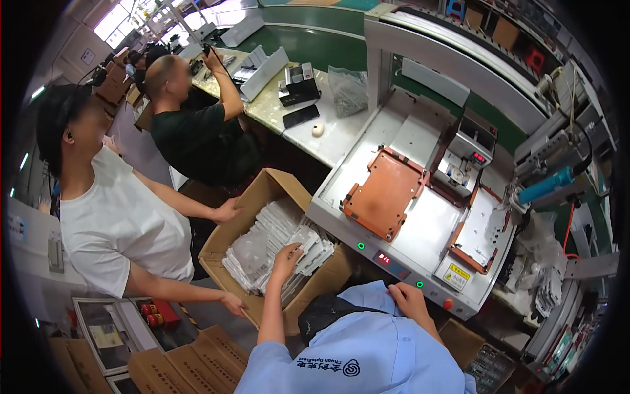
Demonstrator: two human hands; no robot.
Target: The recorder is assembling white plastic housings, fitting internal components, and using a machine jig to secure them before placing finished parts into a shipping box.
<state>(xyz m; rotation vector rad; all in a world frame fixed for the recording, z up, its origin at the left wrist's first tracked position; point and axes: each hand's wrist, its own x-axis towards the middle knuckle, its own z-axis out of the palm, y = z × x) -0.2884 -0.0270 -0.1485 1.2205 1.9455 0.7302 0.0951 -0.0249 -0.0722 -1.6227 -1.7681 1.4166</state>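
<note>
My left hand [287, 257] reaches into an open cardboard box [220, 246], its fingers bent at the edge of the stacked white plastic parts [250, 250]. It appears to grip one of them, though the fingertips are partly hidden. The parts lie in slanted, overlapping rows. My right hand [408, 299] is at the front of my blue shirt [367, 338], near the machine's front edge. Its fingers are curled against the cloth, and whatever they hold is hidden. A person in a white T-shirt [125, 217] has both hands on the box's left side.
A machine with a white bed [328, 192] carries an orange-brown fixture plate [384, 194] and a second fixture [476, 230]. A red button [447, 304] sits on its front. Another person in dark clothing [197, 141] works at the bench behind. Flattened cardboard [190, 361] lies lower left.
</note>
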